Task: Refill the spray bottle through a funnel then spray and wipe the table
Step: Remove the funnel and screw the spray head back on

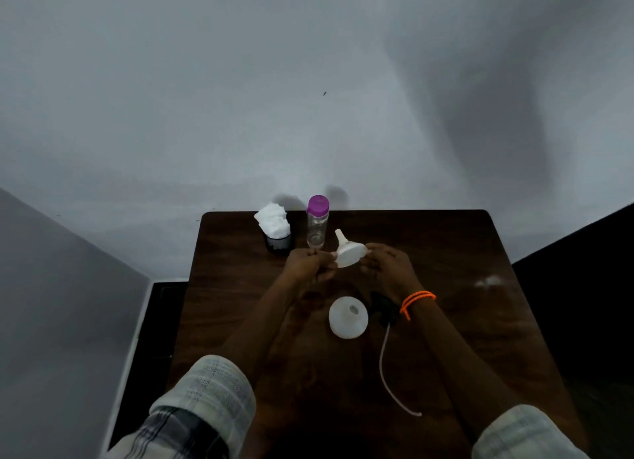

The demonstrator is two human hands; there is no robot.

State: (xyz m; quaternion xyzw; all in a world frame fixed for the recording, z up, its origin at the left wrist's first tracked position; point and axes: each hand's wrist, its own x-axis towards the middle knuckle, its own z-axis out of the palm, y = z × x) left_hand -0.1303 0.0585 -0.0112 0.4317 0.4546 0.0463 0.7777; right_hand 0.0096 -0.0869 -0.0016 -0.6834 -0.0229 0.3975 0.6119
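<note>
A white funnel (348, 254) is held above the dark wooden table (463, 252), its spout tilted up and away. My left hand (310, 264) pinches its rim on the left, and my right hand (386, 264) grips the rim on the right. Below the hands stands the white spray bottle (348, 318), its neck open with no cap on. The black spray head (382, 307) lies beside it to the right, partly under my right wrist, with its long white tube (386, 372) trailing toward me. A clear bottle with a purple cap (317, 223) stands upright at the back.
A black mesh cup stuffed with white tissues (276, 227) stands at the back left, next to the clear bottle. A pale smear (489, 281) marks the table on the right. A grey wall runs right behind the table's far edge.
</note>
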